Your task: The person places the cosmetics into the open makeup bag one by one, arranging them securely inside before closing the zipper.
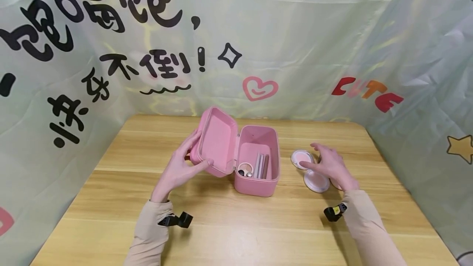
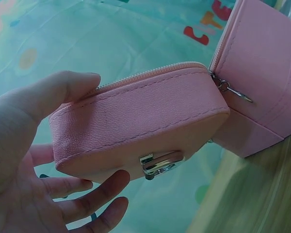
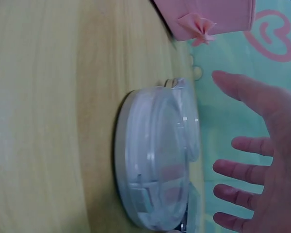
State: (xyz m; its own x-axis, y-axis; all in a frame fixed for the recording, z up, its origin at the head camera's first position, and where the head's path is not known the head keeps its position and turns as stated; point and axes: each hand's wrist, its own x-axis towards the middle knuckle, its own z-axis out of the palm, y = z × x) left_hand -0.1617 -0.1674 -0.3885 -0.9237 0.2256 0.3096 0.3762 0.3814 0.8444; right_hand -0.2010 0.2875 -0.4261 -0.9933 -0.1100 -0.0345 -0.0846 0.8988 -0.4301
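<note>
A pink zippered makeup case [image 1: 256,188] stands on the table, its lid [image 1: 218,143] swung out to the left. My left hand [image 1: 181,167] grips that lid, thumb over the zipper edge and fingers under its outer face, near a metal handle fitting [image 2: 161,164]. Inside the case lie several slim tubes [image 1: 261,166] and a small round item [image 1: 245,168]. Over on the right, my right hand [image 1: 330,165] hovers spread above round clear-lidded compacts, with nothing in its grasp. The nearer compact [image 3: 153,160] and another compact [image 3: 186,119] show beside its fingers; more pieces are partly hidden beneath the hand.
The wooden table [image 1: 236,229] meets a printed cloth backdrop [image 1: 303,52] at its far edge and sides. A pink bow [image 3: 198,26] decorates the case's side. Each wrist carries a small black camera [image 1: 334,212].
</note>
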